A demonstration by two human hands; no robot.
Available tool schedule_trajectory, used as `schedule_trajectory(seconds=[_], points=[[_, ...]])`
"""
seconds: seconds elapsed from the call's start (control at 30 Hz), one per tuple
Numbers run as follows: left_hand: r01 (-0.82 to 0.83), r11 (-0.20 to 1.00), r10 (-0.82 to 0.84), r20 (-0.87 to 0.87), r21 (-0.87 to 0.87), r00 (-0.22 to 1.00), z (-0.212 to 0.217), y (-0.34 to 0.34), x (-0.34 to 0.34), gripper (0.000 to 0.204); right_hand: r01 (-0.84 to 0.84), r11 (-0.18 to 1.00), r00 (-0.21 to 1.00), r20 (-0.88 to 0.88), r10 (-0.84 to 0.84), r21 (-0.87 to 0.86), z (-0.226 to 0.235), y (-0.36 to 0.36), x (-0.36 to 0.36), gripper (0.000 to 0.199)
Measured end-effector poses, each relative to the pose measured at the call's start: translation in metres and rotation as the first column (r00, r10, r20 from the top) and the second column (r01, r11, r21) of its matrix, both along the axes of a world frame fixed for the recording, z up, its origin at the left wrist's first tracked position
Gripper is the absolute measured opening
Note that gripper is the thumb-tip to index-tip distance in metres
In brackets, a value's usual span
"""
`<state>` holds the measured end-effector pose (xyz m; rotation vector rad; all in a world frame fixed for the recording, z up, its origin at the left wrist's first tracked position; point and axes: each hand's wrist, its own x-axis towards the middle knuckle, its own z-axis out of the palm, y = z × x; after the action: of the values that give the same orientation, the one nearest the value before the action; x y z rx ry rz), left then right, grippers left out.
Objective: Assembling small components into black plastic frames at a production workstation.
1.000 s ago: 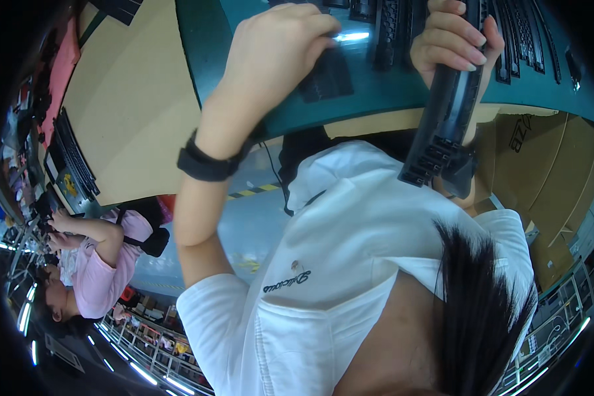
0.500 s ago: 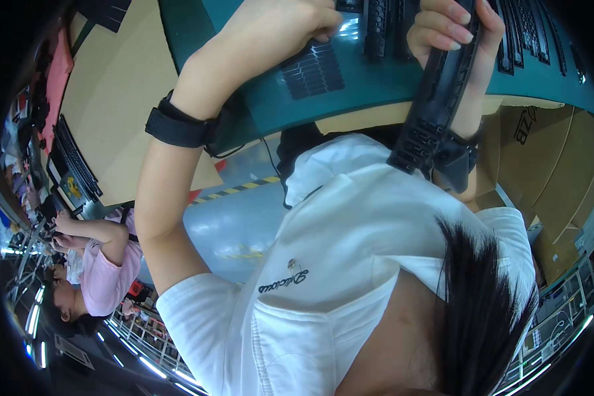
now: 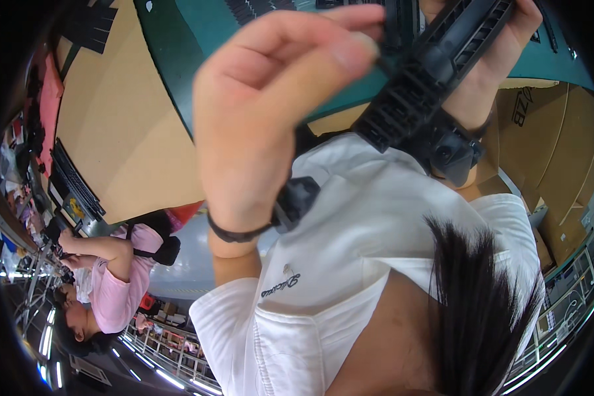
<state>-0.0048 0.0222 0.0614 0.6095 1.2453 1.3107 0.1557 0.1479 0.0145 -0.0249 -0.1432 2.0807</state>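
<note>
My right hand (image 3: 501, 72) grips a long black plastic housing (image 3: 435, 66) with slots and a ribbed, comb-like end. The housing slants across the view, its ribbed end toward my chest. Close to that ribbed end is my left hand (image 3: 264, 99), its thumb and forefinger pinched together. A dark bit shows at these fingertips, too blurred and small to name. Behind my left hand, flat black strips (image 3: 244, 8) lie in a row on the green table mat (image 3: 185, 39). A black band with a small device sits on each wrist.
Several black slotted parts (image 3: 399, 20) lie at the table's far side, partly hidden by my hands. Cardboard (image 3: 112, 119) covers the left side, and a cardboard box (image 3: 541, 145) stands at the right. A person in a pink top (image 3: 115, 284) works at the far left.
My left hand has come back from the black strips on the mat to the housing's ribbed end. The housing has tilted more and moved slightly left in my right hand.
</note>
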Motion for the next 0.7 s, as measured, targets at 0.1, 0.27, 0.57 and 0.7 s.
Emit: schedule_trajectory(seconds=[0.1, 0.27, 0.57, 0.7], points=[[0.03, 0.999, -0.033, 0.3, 0.017, 0.953, 0.001, -0.006, 0.01, 0.012, 0.006, 0.993, 1.0, -0.008, -0.005, 0.122, -0.004, 0.006, -0.001, 0.029], [0.006, 0.998, 0.021, 0.473, -0.057, 0.881, 0.028, -0.003, 0.011, 0.009, -0.367, 0.729, 0.654, -0.717, -0.24, -0.578, 0.025, -0.012, -0.017, 0.026], [-0.01, 0.991, -0.057, 0.49, 0.134, 0.87, 0.012, -0.011, 0.01, 0.006, 0.211, 0.959, 0.976, 0.02, -0.218, 0.192, 0.004, 0.002, -0.014, 0.022], [0.001, 0.984, -0.069, 0.376, 0.179, 0.924, -0.003, -0.012, -0.005, 0.005, 0.162, 0.972, 0.987, -0.03, -0.159, 0.173, 0.003, 0.003, -0.013, 0.021]])
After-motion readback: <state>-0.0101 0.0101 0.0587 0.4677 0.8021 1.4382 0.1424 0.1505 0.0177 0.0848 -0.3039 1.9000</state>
